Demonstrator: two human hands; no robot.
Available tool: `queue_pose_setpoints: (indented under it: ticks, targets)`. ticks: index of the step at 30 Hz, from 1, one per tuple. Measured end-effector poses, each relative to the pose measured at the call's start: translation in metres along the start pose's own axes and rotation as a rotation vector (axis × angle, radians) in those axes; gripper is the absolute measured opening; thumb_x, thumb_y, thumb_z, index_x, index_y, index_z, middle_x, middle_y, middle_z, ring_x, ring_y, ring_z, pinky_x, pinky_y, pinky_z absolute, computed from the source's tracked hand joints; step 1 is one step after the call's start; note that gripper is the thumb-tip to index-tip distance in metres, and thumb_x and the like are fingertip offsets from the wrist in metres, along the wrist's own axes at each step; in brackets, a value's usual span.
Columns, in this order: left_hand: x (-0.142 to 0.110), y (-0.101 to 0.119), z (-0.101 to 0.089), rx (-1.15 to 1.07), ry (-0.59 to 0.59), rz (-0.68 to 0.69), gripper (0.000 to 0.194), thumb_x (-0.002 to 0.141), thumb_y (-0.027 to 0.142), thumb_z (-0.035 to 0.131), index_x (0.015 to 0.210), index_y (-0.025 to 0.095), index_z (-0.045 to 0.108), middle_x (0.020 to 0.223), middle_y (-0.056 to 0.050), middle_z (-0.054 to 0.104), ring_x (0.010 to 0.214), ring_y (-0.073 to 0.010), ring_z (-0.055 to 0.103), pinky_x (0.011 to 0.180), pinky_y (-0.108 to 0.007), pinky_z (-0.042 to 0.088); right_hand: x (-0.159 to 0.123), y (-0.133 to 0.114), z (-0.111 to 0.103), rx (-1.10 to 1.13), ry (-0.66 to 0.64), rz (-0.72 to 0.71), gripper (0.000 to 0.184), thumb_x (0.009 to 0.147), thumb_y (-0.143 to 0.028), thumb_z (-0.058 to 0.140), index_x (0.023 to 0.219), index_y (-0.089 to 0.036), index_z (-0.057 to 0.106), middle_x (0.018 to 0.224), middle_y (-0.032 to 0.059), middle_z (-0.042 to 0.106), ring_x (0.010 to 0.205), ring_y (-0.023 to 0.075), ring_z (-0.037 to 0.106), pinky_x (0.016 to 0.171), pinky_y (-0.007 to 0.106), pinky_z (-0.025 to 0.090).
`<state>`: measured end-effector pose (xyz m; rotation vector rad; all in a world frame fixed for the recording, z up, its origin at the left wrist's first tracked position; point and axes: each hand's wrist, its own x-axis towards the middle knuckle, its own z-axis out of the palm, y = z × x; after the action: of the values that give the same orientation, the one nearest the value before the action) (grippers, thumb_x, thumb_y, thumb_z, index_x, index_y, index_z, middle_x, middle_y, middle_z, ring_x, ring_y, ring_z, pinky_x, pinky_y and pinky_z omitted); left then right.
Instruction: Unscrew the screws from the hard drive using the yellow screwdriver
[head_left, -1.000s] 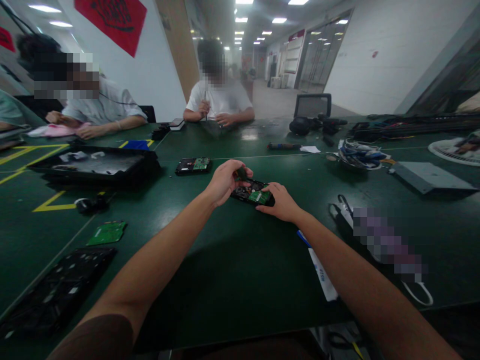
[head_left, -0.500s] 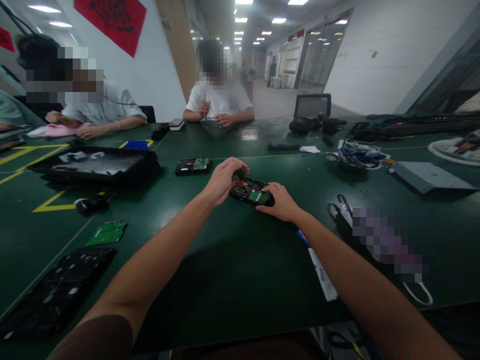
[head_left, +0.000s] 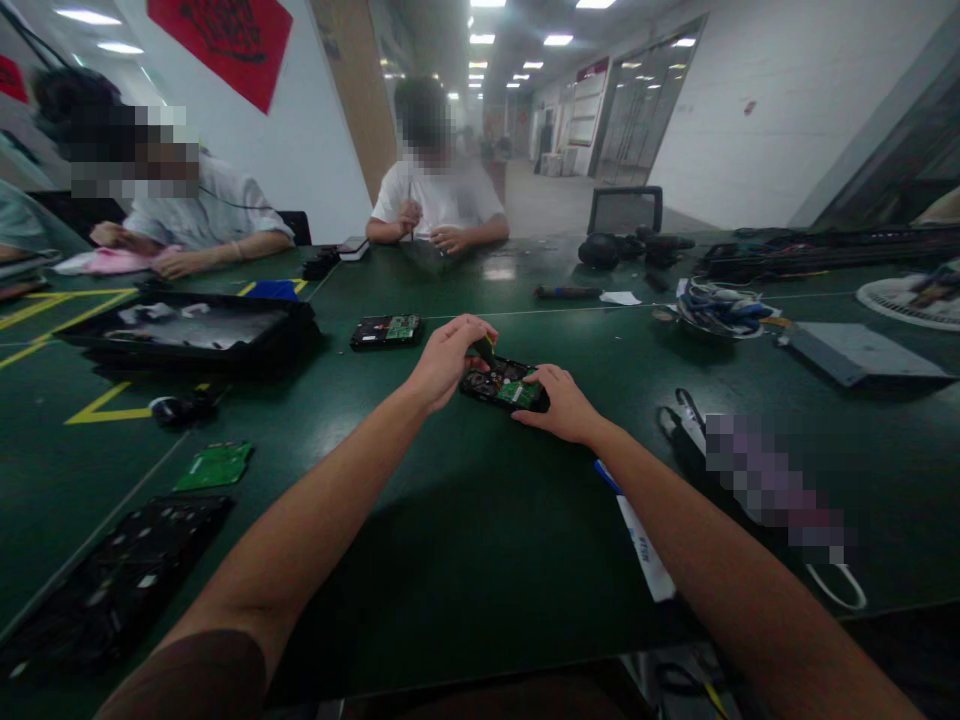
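A black hard drive [head_left: 491, 388] with a green circuit board lies on the table in front of me. My left hand [head_left: 454, 358] is closed around the dark handle of a screwdriver [head_left: 486, 350], which has a touch of yellow. It slants down to the drive's left part; its tip is too small to make out. At the drive's right end, my right hand [head_left: 561, 402] grips the casing, thumb along the near edge and fingers over the top. Beyond my left wrist lies another hard drive [head_left: 385, 331] with its board showing.
Left are a black tray [head_left: 202, 325], a loose green circuit board [head_left: 216, 465] and several black drives [head_left: 120, 570]. Right are a lanyard [head_left: 772, 480], a white-and-blue packet [head_left: 643, 545], a metal box [head_left: 862, 352] and a cable bundle [head_left: 724, 308]. Co-workers [head_left: 442, 205] sit across the table.
The screwdriver handle has tilted slightly and shows more below my left fingers. My right hand and the hard drive stay in place.
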<state>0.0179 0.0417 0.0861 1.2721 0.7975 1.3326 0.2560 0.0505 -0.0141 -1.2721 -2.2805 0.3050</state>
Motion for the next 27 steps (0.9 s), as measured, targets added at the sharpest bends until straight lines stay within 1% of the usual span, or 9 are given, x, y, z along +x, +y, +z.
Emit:
queue_pose_setpoints:
  ticks: [2,4,7,11,13,16,20,24,27]
  targets:
    - [0.0013,-0.0011,-0.0017,0.034,0.012,0.024,0.013,0.083,0.030,0.064,0.083,0.018,0.069,0.100,-0.007,0.067,0.093,-0.0193,0.062,0.058,-0.024,0.051,0.0002,0.0003,0.0002,0.005,0.001,-0.004,0.066,0.077,-0.064,0.078,0.128,-0.025,0.061,0.139,0.0127,0.053,0.136,0.0350,0.046,0.114,0.056,0.040]
    - [0.0011,-0.0009,-0.0019,0.026,-0.011,-0.005,0.015,0.083,0.031,0.064,0.086,0.018,0.070,0.097,-0.007,0.067,0.091,-0.0197,0.062,0.060,-0.025,0.052,0.0002,0.0007,0.0001,0.010,0.002,-0.002,0.066,0.078,-0.064,0.078,0.129,-0.026,0.061,0.140,0.0123,0.053,0.136,0.0354,0.046,0.113,0.057,0.040]
    - [-0.0011,0.0006,-0.0003,-0.031,-0.042,-0.066,0.018,0.084,0.033,0.064,0.093,0.018,0.067,0.090,-0.007,0.069,0.089,-0.0222,0.066,0.062,-0.030,0.055,-0.0002,0.0014,0.0002,0.012,0.003,0.001,0.066,0.078,-0.065,0.077,0.129,-0.027,0.061,0.140,0.0124,0.053,0.136,0.0359,0.046,0.112,0.058,0.041]
    - [-0.0032,0.0022,0.0013,-0.074,-0.047,-0.079,0.018,0.084,0.034,0.063,0.092,0.018,0.063,0.094,-0.009,0.072,0.094,-0.0253,0.068,0.063,-0.032,0.056,-0.0004,0.0016,0.0011,0.005,0.004,0.001,0.067,0.078,-0.065,0.077,0.129,-0.025,0.061,0.141,0.0131,0.052,0.136,0.0354,0.046,0.112,0.057,0.041]
    - [-0.0029,0.0023,0.0009,-0.037,-0.057,-0.061,0.017,0.085,0.034,0.062,0.089,0.018,0.065,0.100,-0.010,0.071,0.097,-0.0249,0.066,0.064,-0.031,0.055,-0.0004,0.0010,0.0012,0.004,0.004,0.009,0.068,0.077,-0.065,0.077,0.129,-0.025,0.060,0.142,0.0131,0.052,0.137,0.0354,0.046,0.112,0.057,0.041]
    - [-0.0016,0.0018,-0.0003,0.046,-0.041,-0.024,0.018,0.085,0.034,0.061,0.085,0.018,0.069,0.104,-0.010,0.069,0.097,-0.0230,0.063,0.059,-0.026,0.052,-0.0004,-0.0003,0.0001,0.004,-0.006,0.020,0.068,0.078,-0.066,0.077,0.129,-0.025,0.060,0.143,0.0134,0.051,0.137,0.0356,0.045,0.112,0.057,0.041]
    - [-0.0012,0.0005,-0.0004,-0.007,-0.081,-0.072,0.021,0.087,0.034,0.060,0.094,0.017,0.069,0.092,-0.009,0.068,0.088,-0.0222,0.064,0.054,-0.026,0.049,-0.0004,-0.0015,-0.0021,0.004,-0.020,0.020,0.067,0.078,-0.066,0.077,0.129,-0.024,0.061,0.142,0.0135,0.051,0.136,0.0354,0.046,0.112,0.056,0.042]
    - [-0.0030,0.0009,0.0020,-0.108,-0.059,-0.096,0.018,0.087,0.034,0.064,0.096,0.019,0.062,0.094,-0.008,0.069,0.092,-0.0233,0.067,0.063,-0.031,0.056,-0.0007,-0.0012,-0.0019,0.006,-0.012,0.005,0.066,0.079,-0.065,0.076,0.129,-0.025,0.060,0.142,0.0132,0.051,0.137,0.0351,0.045,0.112,0.056,0.042]
    - [-0.0037,0.0026,0.0025,-0.056,-0.037,-0.067,0.015,0.085,0.033,0.067,0.089,0.018,0.064,0.098,-0.007,0.068,0.095,-0.0213,0.064,0.066,-0.030,0.057,-0.0005,-0.0009,-0.0006,0.005,-0.006,0.013,0.067,0.078,-0.065,0.077,0.129,-0.024,0.060,0.143,0.0138,0.050,0.137,0.0355,0.045,0.113,0.056,0.041]
